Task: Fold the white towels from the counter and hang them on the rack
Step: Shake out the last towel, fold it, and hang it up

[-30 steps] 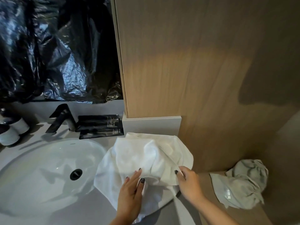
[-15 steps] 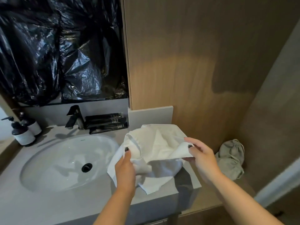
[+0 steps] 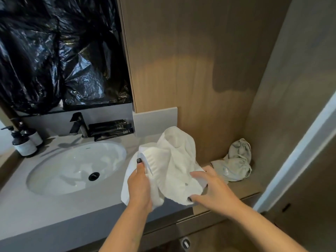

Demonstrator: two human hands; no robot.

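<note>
Counting from the left, two dark pump bottles with white labels stood at the counter's end, then one oval white basin under one black tap, with a small stack of black tubes behind it; their number was too hard to tell.

One crumpled white cotton towel was bunched above the grey stone counter, at its right end. The left hand grasped its left side, thumb pressed on the cloth. The right hand held the lower right edge, thumb on top and fingers underneath. The towel looked light, soft and limp; it would likely sag wherever unsupported, so two corners of one edge seemed the best hold.

Further right, one crumpled grey-green cloth lay on the lower wooden shelf. No rack was in view.
</note>
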